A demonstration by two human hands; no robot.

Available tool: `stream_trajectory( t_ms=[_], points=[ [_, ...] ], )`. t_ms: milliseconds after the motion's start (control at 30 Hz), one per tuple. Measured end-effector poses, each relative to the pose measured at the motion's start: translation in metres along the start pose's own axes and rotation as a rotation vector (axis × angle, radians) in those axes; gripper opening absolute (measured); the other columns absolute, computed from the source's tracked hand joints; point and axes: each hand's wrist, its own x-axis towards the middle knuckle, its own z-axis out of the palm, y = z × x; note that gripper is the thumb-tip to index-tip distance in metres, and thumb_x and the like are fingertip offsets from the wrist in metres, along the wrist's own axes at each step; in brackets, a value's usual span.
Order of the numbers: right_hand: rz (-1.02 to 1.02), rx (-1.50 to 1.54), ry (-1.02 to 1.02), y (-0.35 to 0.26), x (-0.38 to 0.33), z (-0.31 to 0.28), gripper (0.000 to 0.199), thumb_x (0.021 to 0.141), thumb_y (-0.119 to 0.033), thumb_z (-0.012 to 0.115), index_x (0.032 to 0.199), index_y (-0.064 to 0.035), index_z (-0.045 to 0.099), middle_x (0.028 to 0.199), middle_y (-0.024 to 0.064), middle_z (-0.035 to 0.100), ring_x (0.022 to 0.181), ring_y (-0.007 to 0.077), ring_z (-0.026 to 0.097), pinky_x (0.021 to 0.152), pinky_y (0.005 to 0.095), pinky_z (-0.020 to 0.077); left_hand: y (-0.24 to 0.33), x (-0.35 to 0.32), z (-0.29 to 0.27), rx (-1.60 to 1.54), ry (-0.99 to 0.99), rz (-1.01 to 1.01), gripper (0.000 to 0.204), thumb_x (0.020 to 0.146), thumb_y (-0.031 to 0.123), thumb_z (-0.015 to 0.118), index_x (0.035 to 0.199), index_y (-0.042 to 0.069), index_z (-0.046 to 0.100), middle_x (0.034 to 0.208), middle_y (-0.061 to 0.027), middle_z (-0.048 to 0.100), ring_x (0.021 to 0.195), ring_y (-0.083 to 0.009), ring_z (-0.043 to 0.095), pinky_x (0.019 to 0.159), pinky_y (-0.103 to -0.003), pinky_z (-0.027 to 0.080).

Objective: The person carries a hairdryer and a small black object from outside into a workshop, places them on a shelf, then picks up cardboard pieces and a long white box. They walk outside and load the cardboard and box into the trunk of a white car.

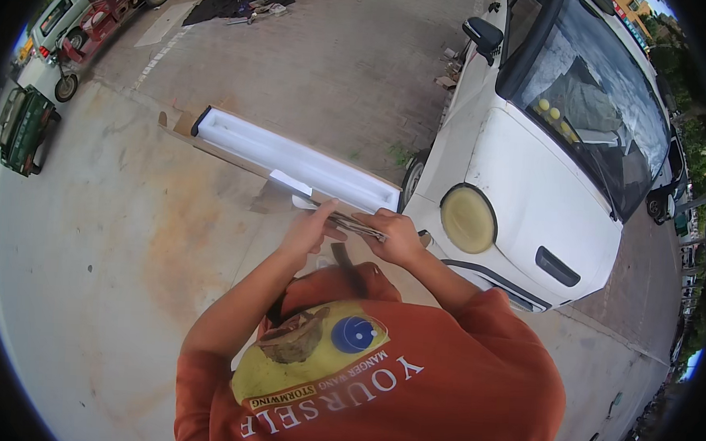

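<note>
Left hand (311,225) and right hand (396,237) each gripped one end of a flat grey strip (358,225) (held level between them, above the open foam-lined box (292,160)).

A white foam tray (296,163) is seen in a brown cardboard box (184,124); the car (530,190) is white, its headlight (468,218) yellowed; the shirt (408,391) is orange.

Outdoor paved parking yard, white van (532,150), parked three-wheelers (24,127), brick paving (337,60)

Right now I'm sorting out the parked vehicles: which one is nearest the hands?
The white vehicle with the round yellowish headlight, right beside the right hand. The green one and red one stand far off at upper left.
</note>
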Motion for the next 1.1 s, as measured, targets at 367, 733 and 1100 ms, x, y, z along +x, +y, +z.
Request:
stream_trajectory(
  t_ms=[367, 733, 1100],
  points=[
    [0.159, -0.064, 0.021, 0.102, 0.275, -0.015, 0.051, 0.064, -0.013, 0.066, 0.114, -0.0129, 0.059, 0.082, 0.0088, 0.06, 0.071, 0.0267, 0.059, 0.063, 0.0367, 0.0495, 0.219, 0.23, -0.089, -0.176, 0.017, -0.03, 0.036, 0.078, 0.046, 0.059, 0.087, 0.011, 0.055, 0.06, 0.0013, 0.046, 0.043, -0.005, 0.028, 0.04, -0.021, 0.019],
    [0.679, -0.216, 0.189, 0.21, 0.436, -0.075, 0.048, 0.066, -0.016, 0.068, 0.113, -0.0118, 0.059, 0.075, 0.0066, 0.058, 0.072, 0.0247, 0.059, 0.061, 0.0359, 0.0483, 0.417, 0.458, -0.028, 0.249, -0.247, -0.218, 0.036, 0.076, 0.046, 0.063, 0.085, 0.011, 0.056, 0.058, 0.0035, 0.042, 0.046, -0.0081, 0.035, 0.043, -0.023, 0.026],
    [0.269, -0.231, 0.059, 0.443, 0.709, -0.146, 0.03, 0.07, -0.012, 0.056, 0.099, -0.0081, 0.06, 0.078, 0.0079, 0.06, 0.077, 0.0245, 0.06, 0.063, 0.0367, 0.0496, 0.612, 0.693, -0.054, -0.106, -0.061, -0.224, 0.016, 0.078, 0.029, 0.058, 0.08, 0.015, 0.052, 0.065, 0.0025, 0.047, 0.041, -0.0084, 0.03, 0.039, -0.022, 0.022]
  ],
)
